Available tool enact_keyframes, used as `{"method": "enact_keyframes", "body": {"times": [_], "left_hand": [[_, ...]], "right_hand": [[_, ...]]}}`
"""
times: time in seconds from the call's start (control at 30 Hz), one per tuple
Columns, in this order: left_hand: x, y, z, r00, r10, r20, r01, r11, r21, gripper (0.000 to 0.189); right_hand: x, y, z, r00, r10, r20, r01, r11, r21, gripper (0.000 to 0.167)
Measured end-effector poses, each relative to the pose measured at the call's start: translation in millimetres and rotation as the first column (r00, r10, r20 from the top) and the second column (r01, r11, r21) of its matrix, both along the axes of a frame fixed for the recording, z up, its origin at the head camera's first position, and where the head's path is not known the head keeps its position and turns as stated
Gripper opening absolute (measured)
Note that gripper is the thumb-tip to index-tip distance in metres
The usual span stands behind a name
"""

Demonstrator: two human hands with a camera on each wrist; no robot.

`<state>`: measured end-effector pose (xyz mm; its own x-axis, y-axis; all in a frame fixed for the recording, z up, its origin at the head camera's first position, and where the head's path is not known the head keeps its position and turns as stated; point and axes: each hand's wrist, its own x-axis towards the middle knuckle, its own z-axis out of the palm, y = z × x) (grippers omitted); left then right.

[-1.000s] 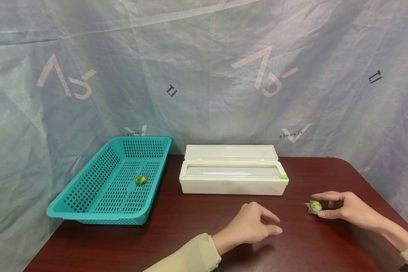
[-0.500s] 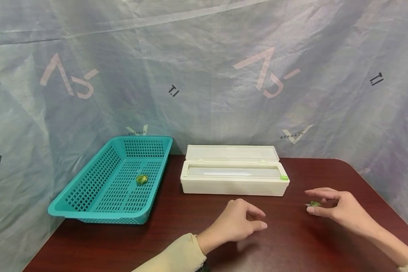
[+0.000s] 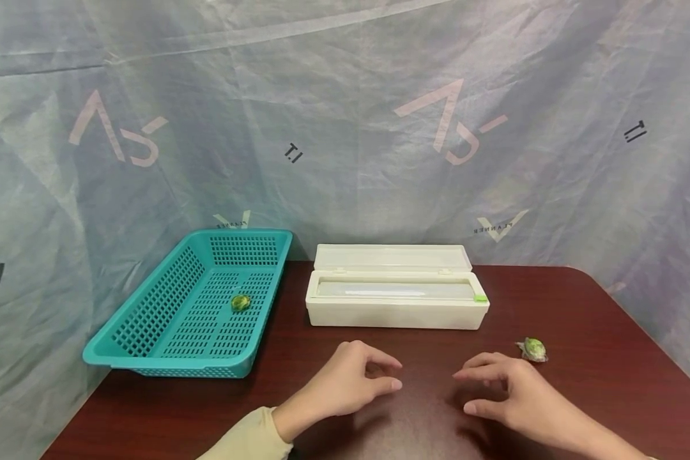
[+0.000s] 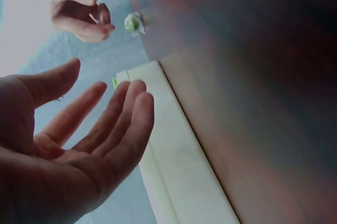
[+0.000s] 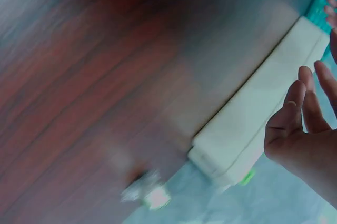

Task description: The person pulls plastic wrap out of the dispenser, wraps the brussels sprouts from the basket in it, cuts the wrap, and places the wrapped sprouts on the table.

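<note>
Left hand (image 3: 345, 380), right hand (image 3: 514, 390) opposite, apart, fingers (image 3: 385, 359) loosely bent

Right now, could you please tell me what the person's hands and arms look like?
The left hand and right hand are bare, with no gloves or rings showing. The left sleeve is plain, pale cream, ending near the wrist; the right forearm is uncovered nearly to the head view's edge.

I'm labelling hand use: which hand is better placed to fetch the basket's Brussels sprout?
Probably the left hand: it's empty and nearer the turquoise basket; the right hand is farther away.
</note>
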<state>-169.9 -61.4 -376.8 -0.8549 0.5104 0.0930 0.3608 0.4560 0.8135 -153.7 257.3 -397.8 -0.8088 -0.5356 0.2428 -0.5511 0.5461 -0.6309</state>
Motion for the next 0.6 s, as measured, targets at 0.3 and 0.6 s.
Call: {"method": "enact_keyframes", "body": {"times": [0.3, 0.6], "left_hand": [[11.5, -34.4, -3.4, 0.999, -0.021, 0.030, 0.021, 1.000, -0.018, 0.022], [6.5, -61.5, -11.1, 0.998, 0.004, -0.060, -0.005, 1.000, -0.021, 0.022]], "right_hand": [[9.3, -21, -14.7, 0.967, 0.253, -0.020, -0.254, 0.966, -0.045, 0.021], [6.8, -26, -13.5, 0.977, 0.191, -0.095, -0.196, 0.980, -0.040, 0.018]]}}
